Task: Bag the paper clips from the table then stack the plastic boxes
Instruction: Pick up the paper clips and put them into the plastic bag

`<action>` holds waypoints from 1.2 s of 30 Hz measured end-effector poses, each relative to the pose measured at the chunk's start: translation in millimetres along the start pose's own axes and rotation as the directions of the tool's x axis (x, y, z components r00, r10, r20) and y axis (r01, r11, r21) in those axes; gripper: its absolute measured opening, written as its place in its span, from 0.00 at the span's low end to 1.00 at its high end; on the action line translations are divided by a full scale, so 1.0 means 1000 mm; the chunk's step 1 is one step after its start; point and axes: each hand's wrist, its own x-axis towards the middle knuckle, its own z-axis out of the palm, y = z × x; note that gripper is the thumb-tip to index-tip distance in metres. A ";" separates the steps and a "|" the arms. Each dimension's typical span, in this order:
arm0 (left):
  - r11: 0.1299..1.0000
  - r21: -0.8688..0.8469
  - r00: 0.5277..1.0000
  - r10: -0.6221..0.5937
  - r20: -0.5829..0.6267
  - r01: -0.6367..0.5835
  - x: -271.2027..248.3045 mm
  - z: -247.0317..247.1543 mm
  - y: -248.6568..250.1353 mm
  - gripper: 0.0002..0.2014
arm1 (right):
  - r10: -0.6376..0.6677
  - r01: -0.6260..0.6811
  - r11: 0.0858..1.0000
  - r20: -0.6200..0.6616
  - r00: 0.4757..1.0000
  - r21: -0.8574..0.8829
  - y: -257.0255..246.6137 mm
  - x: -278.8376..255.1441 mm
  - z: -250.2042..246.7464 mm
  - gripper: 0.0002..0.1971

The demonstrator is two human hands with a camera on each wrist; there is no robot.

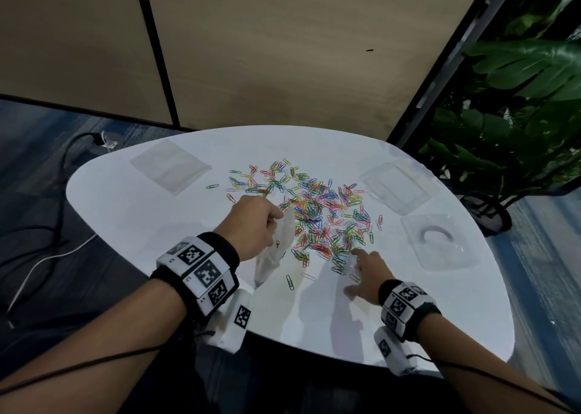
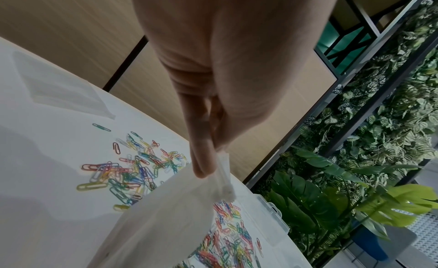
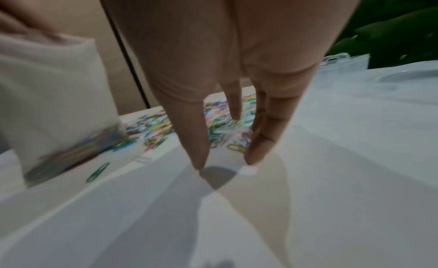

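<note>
A heap of coloured paper clips (image 1: 317, 212) lies spread over the middle of the white table (image 1: 157, 212). My left hand (image 1: 254, 224) pinches the top edge of a clear plastic bag (image 1: 273, 253) that hangs down to the table with some clips in its bottom (image 3: 71, 154). The bag's zip edge (image 2: 222, 178) is held between thumb and fingers. My right hand (image 1: 367, 272) reaches with straight, spread fingers (image 3: 199, 141) down at the near edge of the heap. Two clear plastic boxes (image 1: 397, 185) (image 1: 437, 240) lie on the right of the table.
Another clear bag (image 1: 169, 169) lies flat at the table's far left. A few stray clips (image 1: 290, 282) lie near the bag. Large green plants (image 1: 518, 99) stand right of the table. Cables (image 1: 59, 193) run over the floor at left. A panel wall stands behind.
</note>
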 end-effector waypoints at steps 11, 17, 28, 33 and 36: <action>0.998 0.066 1.000 -0.002 -0.004 0.003 0.001 -0.003 -0.004 0.12 | -0.353 0.271 0.902 -0.213 0.911 -0.335 -0.051 0.042 0.027 0.34; 0.999 0.044 1.000 -0.026 -0.001 0.026 0.002 -0.004 -0.005 0.10 | -0.317 0.265 0.942 -0.286 0.904 -0.206 -0.053 0.049 0.009 0.12; 0.999 0.000 0.999 -0.039 -0.012 0.039 0.001 -0.002 -0.003 0.15 | -0.115 0.047 0.106 -0.035 0.993 0.993 -0.077 0.009 -0.052 0.08; 0.998 -0.047 0.998 -0.054 -0.038 0.052 0.003 0.002 -0.003 0.15 | -0.346 0.004 0.034 0.008 0.938 0.999 -0.118 -0.021 -0.056 0.11; 0.999 -0.030 0.998 -0.022 -0.059 0.020 0.003 0.002 -0.005 0.12 | -0.343 0.139 0.242 -0.049 0.938 0.960 -0.132 -0.026 -0.041 0.06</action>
